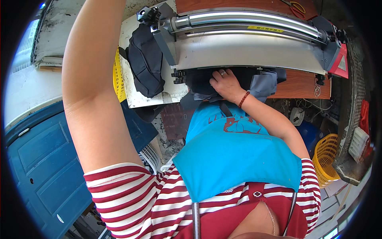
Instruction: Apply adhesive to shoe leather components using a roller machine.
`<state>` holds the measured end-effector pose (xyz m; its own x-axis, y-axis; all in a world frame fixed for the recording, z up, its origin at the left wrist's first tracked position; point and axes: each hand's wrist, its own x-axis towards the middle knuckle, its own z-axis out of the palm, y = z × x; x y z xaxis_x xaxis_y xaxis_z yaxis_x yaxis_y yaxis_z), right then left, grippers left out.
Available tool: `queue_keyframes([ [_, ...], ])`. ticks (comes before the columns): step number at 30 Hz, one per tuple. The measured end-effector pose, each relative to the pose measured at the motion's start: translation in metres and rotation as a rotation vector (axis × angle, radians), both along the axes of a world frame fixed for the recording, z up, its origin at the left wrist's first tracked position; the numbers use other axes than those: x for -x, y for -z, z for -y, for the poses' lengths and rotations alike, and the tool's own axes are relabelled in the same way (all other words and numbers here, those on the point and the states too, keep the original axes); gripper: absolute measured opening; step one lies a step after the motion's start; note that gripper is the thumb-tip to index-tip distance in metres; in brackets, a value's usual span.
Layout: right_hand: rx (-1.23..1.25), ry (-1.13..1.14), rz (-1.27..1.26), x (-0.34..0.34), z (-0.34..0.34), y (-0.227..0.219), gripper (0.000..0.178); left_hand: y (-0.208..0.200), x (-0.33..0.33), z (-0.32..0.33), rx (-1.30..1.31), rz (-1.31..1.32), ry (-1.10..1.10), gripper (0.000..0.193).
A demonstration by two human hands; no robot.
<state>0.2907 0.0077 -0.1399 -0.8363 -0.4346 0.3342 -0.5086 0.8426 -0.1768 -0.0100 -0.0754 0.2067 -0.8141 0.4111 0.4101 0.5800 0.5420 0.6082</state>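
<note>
My right hand (227, 84), with a ring and a red bead bracelet, rests at the front edge of a metal machine (246, 49). Its fingers are bent and closed on dark fabric (201, 84) that lies at the machine's front slot. Grey-blue cloth pieces (264, 84) stick out beside the wrist. My left arm (93, 71) reaches up past the upper edge of the view, so the left hand is out of sight. A long shiny roller (254, 22) runs across the top of the machine.
Left of the machine, a pile of black fabric pieces (146, 61) lies on a white board (129, 87). Orange-handled scissors (297, 8) lie behind the machine. Yellow baskets stand at the left (118, 77) and lower right (326, 157). A blue door panel (43, 167) is at left.
</note>
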Motion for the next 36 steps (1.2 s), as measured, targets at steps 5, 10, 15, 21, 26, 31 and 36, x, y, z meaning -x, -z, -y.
queue_keyframes([
  [5,0.355,-0.061,0.08,-0.011,-0.016,-0.048,0.011,0.075,0.023,-0.013,0.132,-0.234,0.074,0.04],
  [10,0.752,0.303,0.479,-0.019,-0.065,-0.118,0.018,0.188,-0.008,-0.021,0.33,-0.304,0.232,0.019],
  [15,0.931,0.477,0.712,-0.003,-0.103,-0.15,0.026,0.193,-0.034,-0.032,0.585,0.298,0.303,0.034],
  [21,0.916,0.518,0.429,0.052,-0.117,-0.127,0.016,0.199,-0.034,-0.047,0.571,0.373,0.294,0.045],
  [26,0.567,0.554,0.395,0.043,-0.121,-0.14,0.015,0.227,-0.004,-0.037,0.407,0.743,0.272,0.034],
  [31,0.278,0.076,-0.049,-0.006,-0.073,-0.128,0.018,0.176,0.017,-0.052,0.143,0.717,0.092,0.019],
  [36,0.147,0.031,-0.045,-0.004,-0.018,-0.034,0.025,0.098,0.001,-0.057,0.013,0.642,0.062,0.02],
])
